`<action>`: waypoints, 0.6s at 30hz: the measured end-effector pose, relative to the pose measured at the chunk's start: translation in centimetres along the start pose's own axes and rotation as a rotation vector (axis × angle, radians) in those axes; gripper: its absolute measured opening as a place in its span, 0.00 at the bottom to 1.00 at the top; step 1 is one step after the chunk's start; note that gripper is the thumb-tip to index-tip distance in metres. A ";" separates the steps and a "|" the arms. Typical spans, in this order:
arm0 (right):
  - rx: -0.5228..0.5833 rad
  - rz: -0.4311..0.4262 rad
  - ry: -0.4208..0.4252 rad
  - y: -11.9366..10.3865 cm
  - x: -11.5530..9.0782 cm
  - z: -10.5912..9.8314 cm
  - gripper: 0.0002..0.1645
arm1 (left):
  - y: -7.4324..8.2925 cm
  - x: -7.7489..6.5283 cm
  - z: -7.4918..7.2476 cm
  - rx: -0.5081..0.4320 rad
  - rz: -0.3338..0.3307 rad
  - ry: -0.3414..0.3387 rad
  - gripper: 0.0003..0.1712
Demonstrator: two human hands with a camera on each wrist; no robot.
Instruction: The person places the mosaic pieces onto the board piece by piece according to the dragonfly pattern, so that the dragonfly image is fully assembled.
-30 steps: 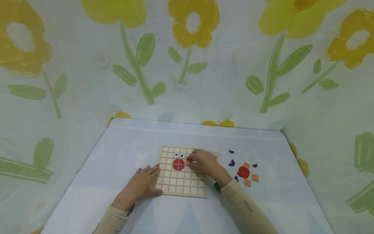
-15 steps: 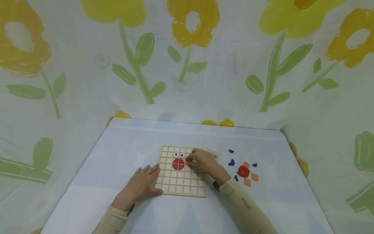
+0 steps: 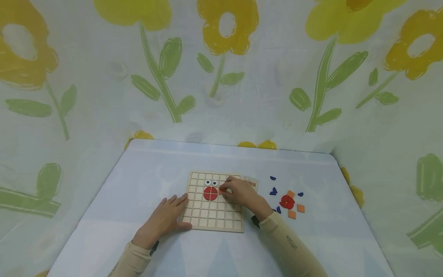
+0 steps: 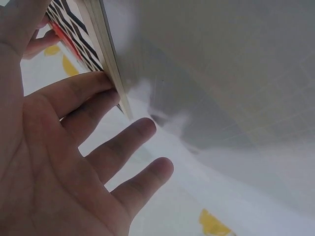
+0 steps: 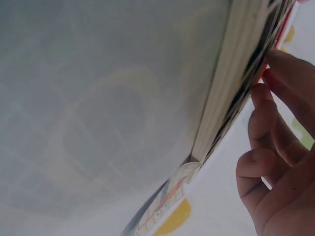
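Note:
A square wooden grid board (image 3: 212, 223) lies on the table. Set in its grid are four-part red pieces forming a circle (image 3: 210, 193), with two white eye pieces (image 3: 211, 182) directly above. My right hand (image 3: 240, 192) reaches over the board's right side, thumb and forefinger pinching a small orange piece (image 3: 221, 190) just right of the red circle. The fingers partly hide this piece. At the board's left edge rests my left hand (image 3: 167, 217), fingers spread and fairly straight. In the left wrist view, fingertips of the left hand (image 4: 64, 147) touch the board's side.
A small printed grid card (image 3: 252, 182) sits beside the board's upper right corner. Farther right lie loose pieces: several dark blue ones (image 3: 273, 178), a cluster of red ones (image 3: 287, 202) and orange squares (image 3: 300, 208). A flower-patterned cloth (image 3: 263, 96) rises behind the table.
The head view has shifted very slightly. Both hands stay in nearly the same place, the right one still pinching the orange piece beside the red circle.

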State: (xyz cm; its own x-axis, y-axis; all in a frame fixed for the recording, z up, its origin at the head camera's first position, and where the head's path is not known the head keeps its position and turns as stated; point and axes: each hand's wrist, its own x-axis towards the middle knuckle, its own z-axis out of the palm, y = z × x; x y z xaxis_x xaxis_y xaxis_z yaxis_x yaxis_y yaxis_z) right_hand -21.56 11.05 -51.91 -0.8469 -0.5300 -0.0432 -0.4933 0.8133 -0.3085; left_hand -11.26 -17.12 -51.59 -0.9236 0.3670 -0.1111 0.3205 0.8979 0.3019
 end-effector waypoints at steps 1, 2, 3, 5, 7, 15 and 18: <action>0.003 -0.002 -0.005 0.0 -0.1 -0.1 0.16 | 0.0 0.0 0.0 -0.001 0.002 0.001 0.53; 0.007 0.001 -0.011 0.0 -0.1 -0.2 0.16 | 0.0 0.0 0.1 -0.003 0.004 0.002 0.53; 0.013 0.000 -0.015 0.1 -0.2 -0.3 0.16 | -0.1 0.0 0.2 -0.002 0.007 0.003 0.53; 0.027 0.002 -0.018 0.1 -0.4 -0.6 0.17 | -0.1 0.0 0.3 0.000 0.011 0.007 0.54; 0.039 0.010 -0.013 0.2 -0.7 -1.0 0.18 | -0.2 0.1 0.3 -0.001 0.013 0.010 0.54; 0.078 0.089 0.102 1.5 -2.5 -2.2 0.20 | -0.1 0.0 0.2 -0.010 0.013 0.013 0.54; 0.091 0.121 0.137 2.4 -3.3 -2.6 0.20 | -0.1 0.0 0.2 -0.009 0.012 0.012 0.53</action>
State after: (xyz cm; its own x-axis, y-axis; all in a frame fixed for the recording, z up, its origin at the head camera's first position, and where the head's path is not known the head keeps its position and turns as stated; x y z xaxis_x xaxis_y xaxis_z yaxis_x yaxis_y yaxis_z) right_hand -20.43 15.36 -50.07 -0.9211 -0.3871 0.0423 -0.3715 0.8410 -0.3934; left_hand -11.26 -17.19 -51.79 -0.9220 0.3750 -0.0965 0.3299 0.8911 0.3116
